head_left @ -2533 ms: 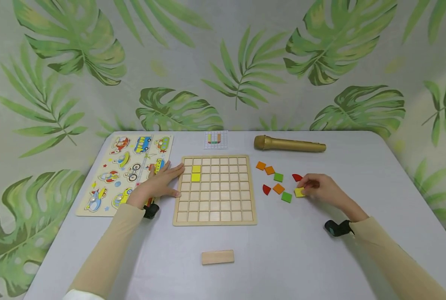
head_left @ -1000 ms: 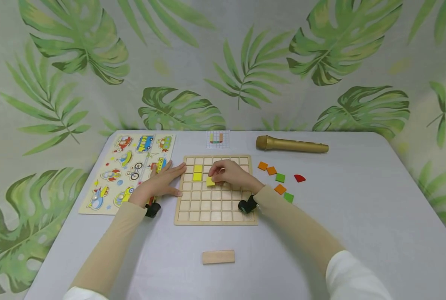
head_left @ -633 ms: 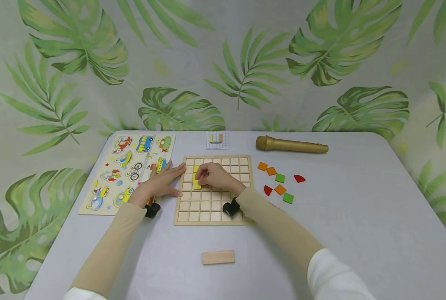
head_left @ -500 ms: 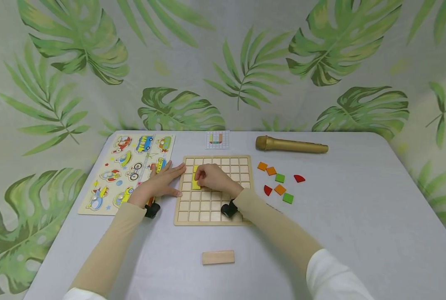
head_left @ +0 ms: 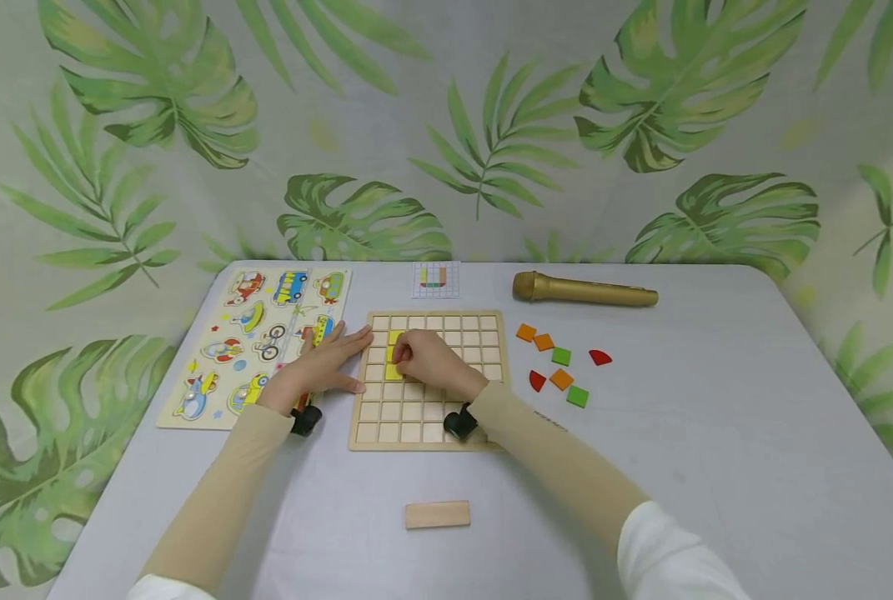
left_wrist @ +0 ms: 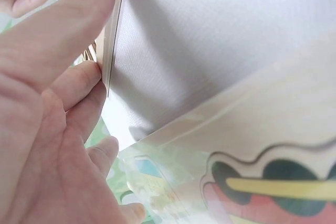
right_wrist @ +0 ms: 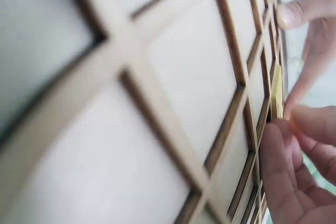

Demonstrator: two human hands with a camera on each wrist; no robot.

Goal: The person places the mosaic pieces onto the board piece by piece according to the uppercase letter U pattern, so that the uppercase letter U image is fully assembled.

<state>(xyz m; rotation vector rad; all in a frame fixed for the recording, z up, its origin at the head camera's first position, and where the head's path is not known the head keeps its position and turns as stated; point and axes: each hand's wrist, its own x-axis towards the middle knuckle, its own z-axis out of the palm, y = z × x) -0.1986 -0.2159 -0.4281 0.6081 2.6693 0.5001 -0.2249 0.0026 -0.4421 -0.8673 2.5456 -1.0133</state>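
Note:
A wooden grid board (head_left: 422, 412) lies mid-table, its cells framed by raised strips. My left hand (head_left: 320, 372) is spread with straight fingers, and its thumb and fingertips touch the board's left edge. My right hand (head_left: 437, 363) is over the board with curled fingers, pinching a square yellow tile (head_left: 393, 372) at a cell in the second column. That yellow tile (right_wrist: 277, 92) stands slightly proud of the strips in the right wrist view, fingertips right at its edge. Further yellow tiles (head_left: 395, 337) above it in the same column are partly hidden by my fingers.
Several orange, green and red pieces (head_left: 561, 380) lie right of the board. A gold microphone (head_left: 584, 290) and a small pattern card (head_left: 436, 280) are at the back. A vehicle puzzle board (head_left: 213, 375) lies left, partly under my left hand. A wooden block (head_left: 437, 514) is in front.
My right hand picked a yellow tile from the loose pieces and carried it left onto the board, below the other yellow tiles. My left hand has stayed at the board's edge.

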